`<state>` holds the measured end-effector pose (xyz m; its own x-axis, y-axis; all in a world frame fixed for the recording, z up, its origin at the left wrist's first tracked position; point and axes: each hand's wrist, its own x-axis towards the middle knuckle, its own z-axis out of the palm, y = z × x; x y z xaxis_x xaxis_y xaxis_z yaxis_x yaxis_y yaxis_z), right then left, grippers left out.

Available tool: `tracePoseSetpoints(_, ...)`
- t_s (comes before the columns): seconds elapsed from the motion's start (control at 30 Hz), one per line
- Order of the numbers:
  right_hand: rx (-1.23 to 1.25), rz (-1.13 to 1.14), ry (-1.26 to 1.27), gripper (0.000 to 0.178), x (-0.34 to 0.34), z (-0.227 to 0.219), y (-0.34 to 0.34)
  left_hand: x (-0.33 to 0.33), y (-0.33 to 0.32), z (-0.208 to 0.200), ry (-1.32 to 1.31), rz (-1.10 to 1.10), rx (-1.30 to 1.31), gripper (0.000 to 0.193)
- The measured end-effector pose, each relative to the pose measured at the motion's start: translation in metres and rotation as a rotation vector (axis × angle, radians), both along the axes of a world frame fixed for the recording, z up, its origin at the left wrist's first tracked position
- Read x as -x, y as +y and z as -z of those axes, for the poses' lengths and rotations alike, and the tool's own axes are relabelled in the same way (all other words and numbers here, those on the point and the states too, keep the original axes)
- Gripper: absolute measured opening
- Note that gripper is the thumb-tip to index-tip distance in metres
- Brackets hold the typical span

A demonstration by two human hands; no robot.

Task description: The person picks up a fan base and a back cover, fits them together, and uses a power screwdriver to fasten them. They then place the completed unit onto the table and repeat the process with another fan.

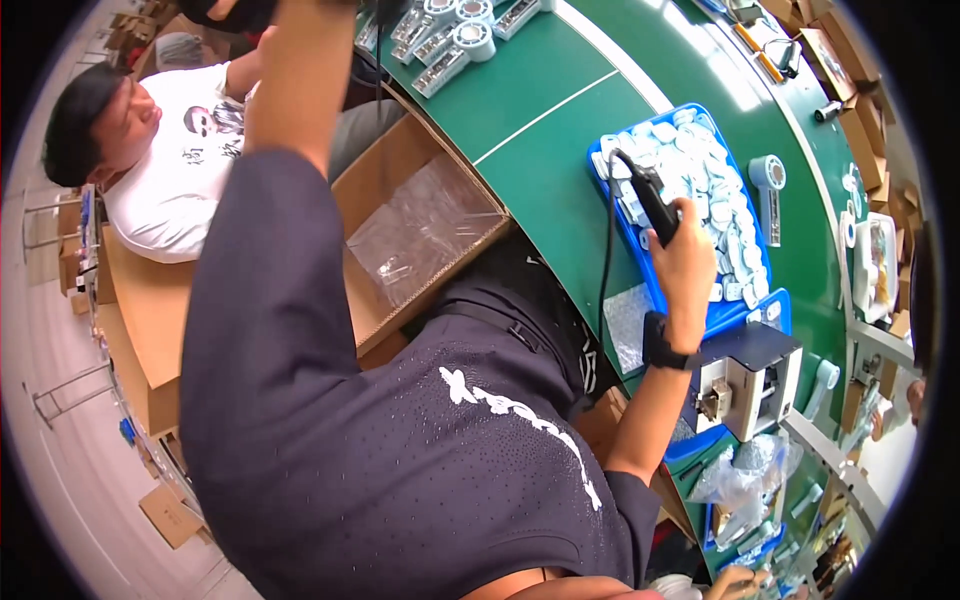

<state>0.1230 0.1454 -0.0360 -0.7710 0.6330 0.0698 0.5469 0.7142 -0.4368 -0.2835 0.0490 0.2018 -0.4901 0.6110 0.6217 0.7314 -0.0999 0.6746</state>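
Note:
My right hand (686, 262), with a black band on its wrist, is closed around a black corded hand tool (656, 205), shaped like a slim electric screwdriver. Its cord (607, 262) loops from the upper end and hangs down past the table edge; the working tip cannot be made out. Hand and tool are over a blue tray (597, 180) heaped with small pale-blue and white plastic parts (728, 215). My left forearm (292, 85) reaches up and leaves the picture at the top, so the left hand is out of sight.
A box-shaped device with a dark top (745, 345) stands beside the tray. Pale handheld fans (470, 42) lie at the far end of the green table (545, 95), another fan (768, 185) to the right. An open cardboard box (440, 262) holds clear plastic; a co-worker (165, 190) sits at left.

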Motion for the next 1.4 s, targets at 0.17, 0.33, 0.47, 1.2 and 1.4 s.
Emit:
tracePoseSetpoints(0.17,0.091,0.203,0.157,0.049,-0.037,-0.035,-0.030,-0.025,-0.120,0.236,0.108,-0.610,0.551,0.048)
tracePoseSetpoints(0.33,0.508,0.428,0.684,0.045,-0.074,-0.050,-0.065,-0.026,-0.143,0.323,0.324,-0.558,0.354,0.050)
tracePoseSetpoints(0.47,0.669,0.549,0.927,0.048,-0.085,-0.047,-0.088,-0.074,-0.123,0.274,0.258,-0.470,0.213,0.053)
tracePoseSetpoints(1.2,0.419,0.752,0.887,0.050,-0.145,-0.019,-0.136,-0.394,-0.021,0.248,-0.312,1.038,0.192,0.038)
tracePoseSetpoints(1.4,0.318,0.529,1.328,0.046,-0.165,-0.045,-0.114,-0.398,-0.018,0.259,-0.404,1.079,0.232,0.043)
